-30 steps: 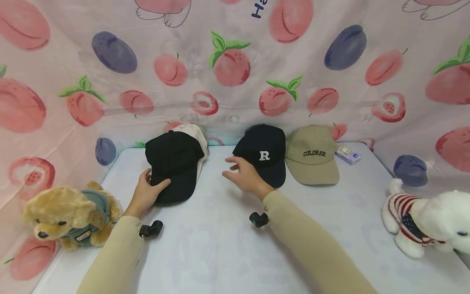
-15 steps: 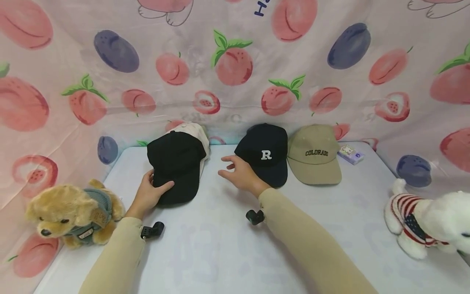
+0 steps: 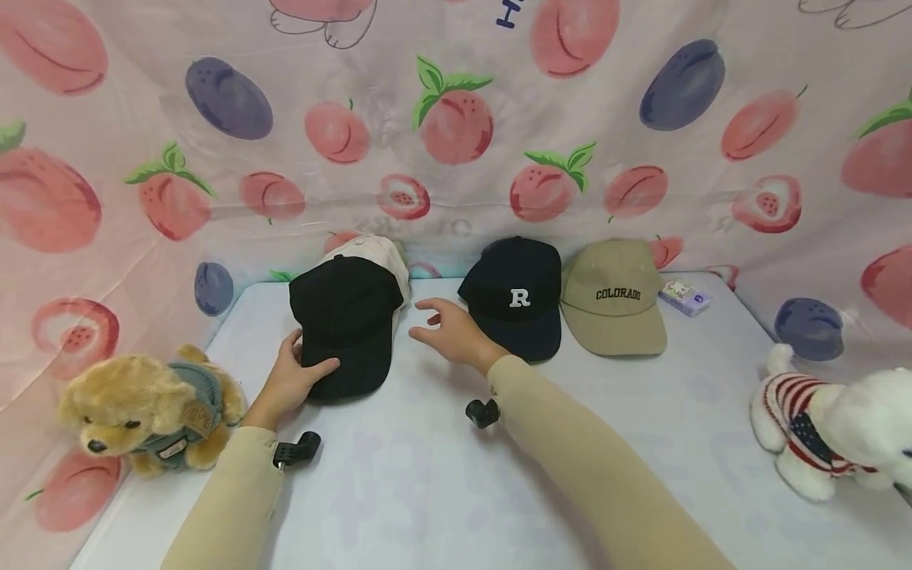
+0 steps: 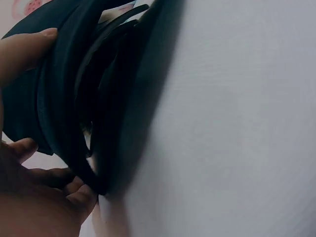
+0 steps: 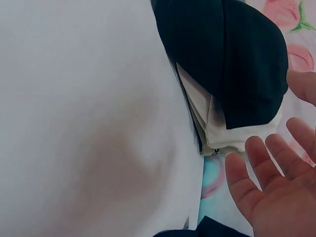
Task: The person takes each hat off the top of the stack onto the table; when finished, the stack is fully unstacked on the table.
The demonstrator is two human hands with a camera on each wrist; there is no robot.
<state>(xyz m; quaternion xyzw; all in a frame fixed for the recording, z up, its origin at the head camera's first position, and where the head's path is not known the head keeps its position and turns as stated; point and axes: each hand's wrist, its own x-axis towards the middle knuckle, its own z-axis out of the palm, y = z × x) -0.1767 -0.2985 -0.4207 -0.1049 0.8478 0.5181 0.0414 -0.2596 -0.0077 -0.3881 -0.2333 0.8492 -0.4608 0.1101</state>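
Observation:
At the back left a black cap (image 3: 345,317) lies over a cream cap (image 3: 374,252). My left hand (image 3: 288,384) grips the black cap's brim at its left side, thumb on top and fingers at the edge. In the left wrist view the black brim (image 4: 64,84) stands over other brims layered beneath it. My right hand (image 3: 456,336) is in the air between the black cap and a navy cap (image 3: 516,293) with a white R, holding nothing. Its fingers (image 5: 259,163) are spread and loosely bent, pointing toward the black cap, in the right wrist view.
A khaki cap (image 3: 616,297) lettered COLORADO lies right of the navy one, with a small purple packet (image 3: 686,297) beside it. A tan plush dog (image 3: 153,412) sits left, a white plush dog (image 3: 819,427) right. Peach-printed cloth (image 3: 456,198) hangs behind the white table (image 3: 406,475).
My right hand has moved left, away from the navy cap and closer to the black cap. The left hand keeps its grip on the brim. The head view has shifted slightly.

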